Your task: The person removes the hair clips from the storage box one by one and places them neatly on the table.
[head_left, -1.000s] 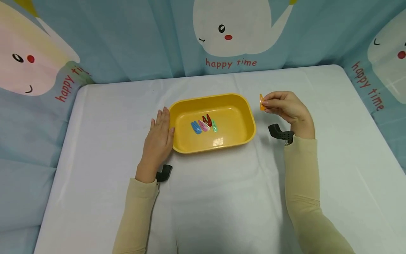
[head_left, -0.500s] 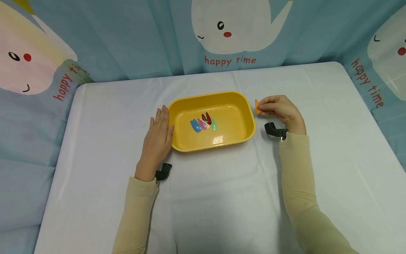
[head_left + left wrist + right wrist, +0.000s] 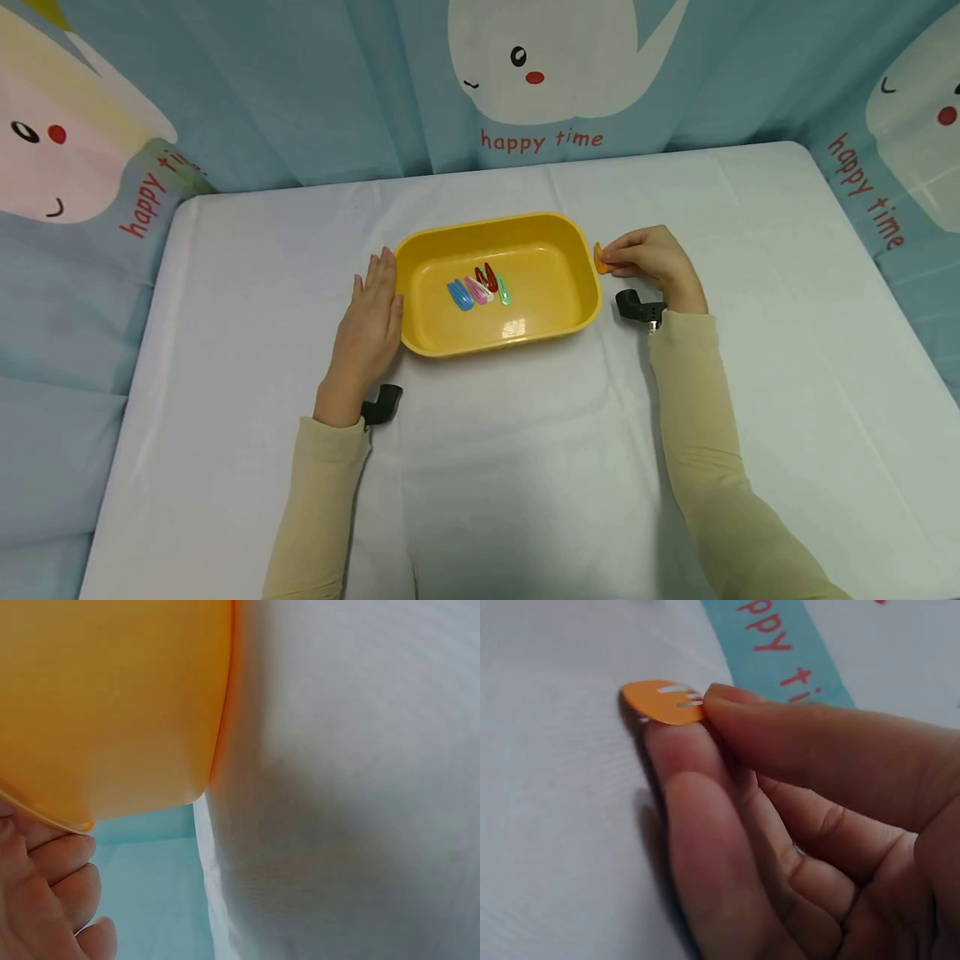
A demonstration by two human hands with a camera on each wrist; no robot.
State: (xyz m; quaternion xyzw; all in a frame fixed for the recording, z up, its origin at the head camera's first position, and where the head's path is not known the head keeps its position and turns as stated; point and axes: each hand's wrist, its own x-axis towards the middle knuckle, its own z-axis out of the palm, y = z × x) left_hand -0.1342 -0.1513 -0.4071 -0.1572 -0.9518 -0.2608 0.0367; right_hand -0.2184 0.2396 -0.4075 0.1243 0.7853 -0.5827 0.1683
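Note:
My right hand (image 3: 654, 260) pinches an orange hair clip (image 3: 656, 703) between thumb and fingertips, low beside the right end of a yellow tray (image 3: 551, 292). In the right wrist view the clip lies close over the white cloth, its slots facing up. Against the tray's left wall rests my left hand (image 3: 366, 325), fingers straight and pointing away from me; the left wrist view shows its fingertips at the rim. Inside the tray, left of its middle, lie blue clips (image 3: 461, 296), a pink clip (image 3: 476, 292), red clips (image 3: 491, 279) and a green clip (image 3: 504, 291).
A white cloth (image 3: 480, 467) covers the table under the tray. Behind the table and along its sides hangs a blue curtain (image 3: 322, 100) with cartoon prints. Each wrist wears a black camera mount, the right one (image 3: 637, 307) just right of the tray.
My right hand has moved left and slightly down with the orange hair clip, from a gap away to right beside the tray's end. My left hand stays on the tray's left wall.

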